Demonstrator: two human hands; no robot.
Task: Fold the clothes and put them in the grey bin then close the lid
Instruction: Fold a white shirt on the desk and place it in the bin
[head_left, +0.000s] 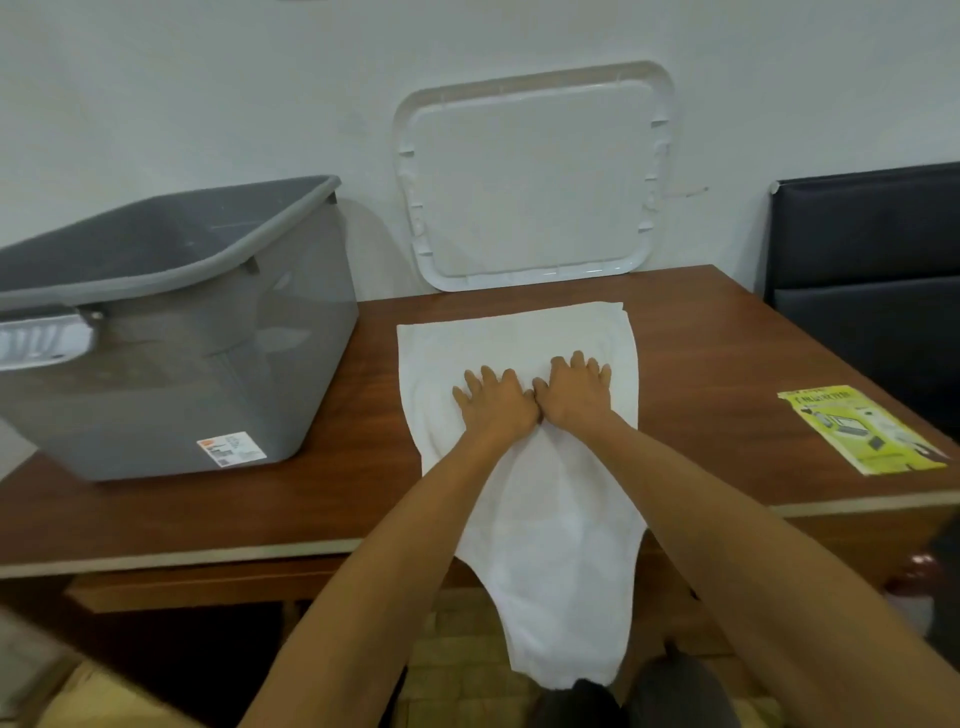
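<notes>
On the wooden table (727, 353), dead centre, a white garment (519, 332) lies folded lengthwise into a long strip, its near end hanging off the table edge toward six o'clock. The left hand (496, 402) and right hand (574, 392) sit side by side on it, palms down, fingers spread flat and pressing the cloth, thumbs touching; neither pinches anything.

At nine o'clock stands the grey bin (208, 374), open, and nothing folded shows through its cloudy wall. At twelve o'clock the white lid (530, 176) leans upright against the wall, well apart from the bin. At three o'clock a yellow leaflet (862, 428) lies near the table edge.

By my reading the job is in its early part: this piece is half folded and being smoothed. It needs its crosswise folds yet, then the move to the bin, and last the lid.
</notes>
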